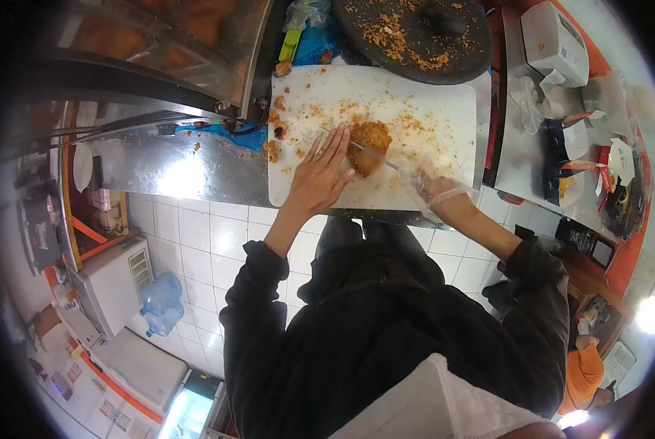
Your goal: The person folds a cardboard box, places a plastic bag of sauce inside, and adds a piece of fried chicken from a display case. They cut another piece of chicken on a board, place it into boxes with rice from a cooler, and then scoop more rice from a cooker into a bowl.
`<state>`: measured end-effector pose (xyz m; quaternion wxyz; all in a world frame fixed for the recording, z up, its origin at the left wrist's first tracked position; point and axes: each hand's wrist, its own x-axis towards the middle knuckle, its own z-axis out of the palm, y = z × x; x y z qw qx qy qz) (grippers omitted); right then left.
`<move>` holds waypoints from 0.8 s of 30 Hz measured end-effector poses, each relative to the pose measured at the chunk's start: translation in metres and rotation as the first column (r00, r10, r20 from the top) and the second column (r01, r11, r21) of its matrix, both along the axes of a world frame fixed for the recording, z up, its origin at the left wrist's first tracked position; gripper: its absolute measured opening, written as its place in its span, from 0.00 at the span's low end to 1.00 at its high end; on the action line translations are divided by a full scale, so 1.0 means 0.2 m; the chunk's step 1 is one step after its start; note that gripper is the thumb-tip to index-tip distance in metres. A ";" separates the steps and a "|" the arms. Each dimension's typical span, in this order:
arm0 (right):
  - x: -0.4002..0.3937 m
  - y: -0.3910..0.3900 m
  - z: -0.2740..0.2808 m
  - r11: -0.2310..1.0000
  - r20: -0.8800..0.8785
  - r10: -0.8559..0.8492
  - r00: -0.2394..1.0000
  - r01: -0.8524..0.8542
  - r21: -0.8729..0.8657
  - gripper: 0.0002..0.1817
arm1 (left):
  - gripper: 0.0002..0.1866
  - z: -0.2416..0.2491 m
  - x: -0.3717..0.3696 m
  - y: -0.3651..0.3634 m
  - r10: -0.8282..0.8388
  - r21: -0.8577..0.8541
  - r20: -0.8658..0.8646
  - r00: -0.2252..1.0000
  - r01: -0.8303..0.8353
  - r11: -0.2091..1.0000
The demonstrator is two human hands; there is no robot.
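A golden-brown breaded piece of fried chicken (371, 139) lies on a white cutting board (437, 117) scattered with crumbs. My right hand (435, 192), in a loose clear plastic glove, is closed around the handle of a knife (377, 156). The blade slants up and left across the chicken, its tip showing just past my left fingers. Bare and flat, my left hand (320, 175) rests with fingers stretched out at the chicken's left side, fingertips right at the blade. Several small crusty bits (272, 146) line the board's left edge.
Behind the board stands a round dark stone mortar (422, 40) covered in crumbs. A glass-fronted case (159, 44) is at upper left. On the right counter sit a white dispenser (554, 44) and open boxes (572, 139). A person in orange (583, 373) is at lower right.
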<state>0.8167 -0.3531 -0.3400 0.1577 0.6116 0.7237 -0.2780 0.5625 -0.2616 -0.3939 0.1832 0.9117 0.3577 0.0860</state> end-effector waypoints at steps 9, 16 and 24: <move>-0.04 -0.07 -0.18 0.959 -0.167 -0.011 0.986 0.057 0.278 0.17 | 0.34 -0.03 -0.05 0.04 -0.035 0.050 -0.034 0.999 0.036 0.998; -0.12 -0.08 0.06 0.984 -0.151 0.001 0.989 0.026 0.174 0.19 | 0.34 -0.02 -0.04 0.01 -0.043 -0.031 0.026 0.999 0.044 0.999; -0.18 -0.15 -0.24 0.955 -0.201 -0.278 0.939 0.294 0.051 0.15 | 0.34 -0.12 -0.07 0.05 -0.066 0.054 -0.091 0.994 0.071 0.996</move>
